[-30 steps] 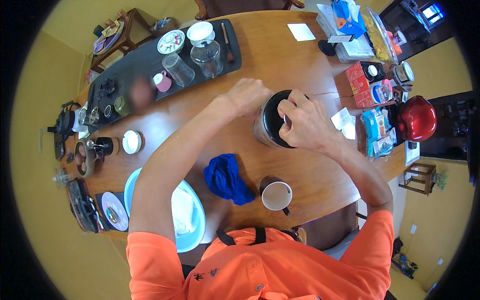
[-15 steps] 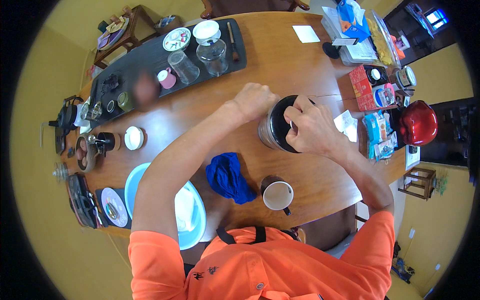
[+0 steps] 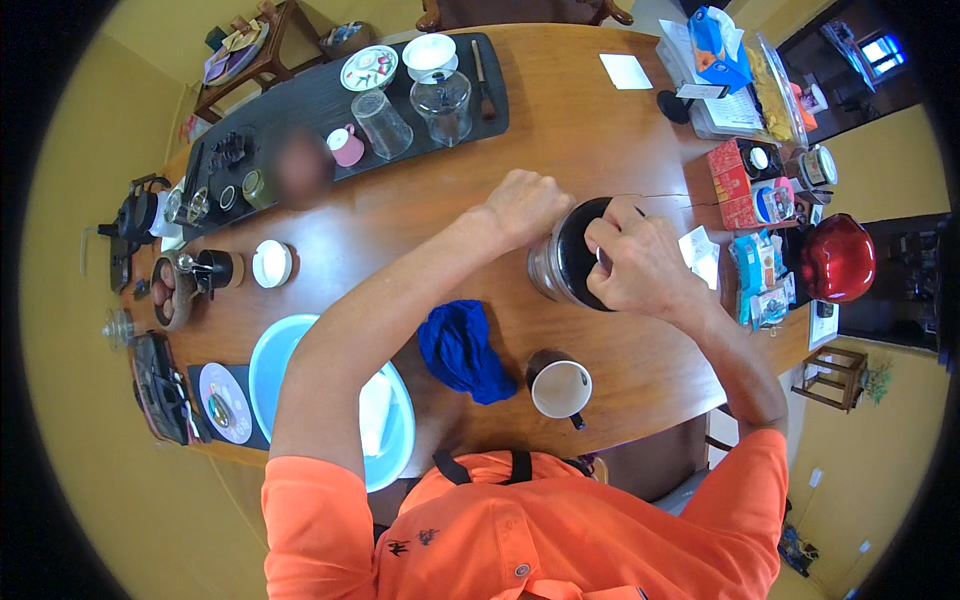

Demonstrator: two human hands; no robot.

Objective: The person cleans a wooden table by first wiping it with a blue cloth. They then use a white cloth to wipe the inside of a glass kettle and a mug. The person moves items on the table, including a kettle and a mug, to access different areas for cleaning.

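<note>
A clear-sided container with a round black top (image 3: 572, 245) stands tilted toward the right on the table. My left hand (image 3: 530, 207) is closed against its far left edge, knuckles up; whatever its fingers grip is hidden. Over the black top, my right hand (image 3: 645, 258) is closed, fingers bent. A pale bit and a thin dark tip show at its fingers, too small to name. Closer to me lie a crumpled blue cloth (image 3: 462, 350) and a dark mug with a white inside (image 3: 561, 388). Partly behind my left forearm is a light blue basin (image 3: 400, 455) holding something white.
A dark tray (image 3: 490, 60) at the far left bears glass vessels, bowls, a pink cup (image 3: 345, 146) and a brush. A white dish (image 3: 271, 263) sits left. On the right are a red box (image 3: 730, 190), packets (image 3: 755, 265), papers and a tissue box (image 3: 722, 55).
The whole view has shifted slightly. Both hands stay at the container, still closed, with the right hand's fingers slightly turned on the black top.
</note>
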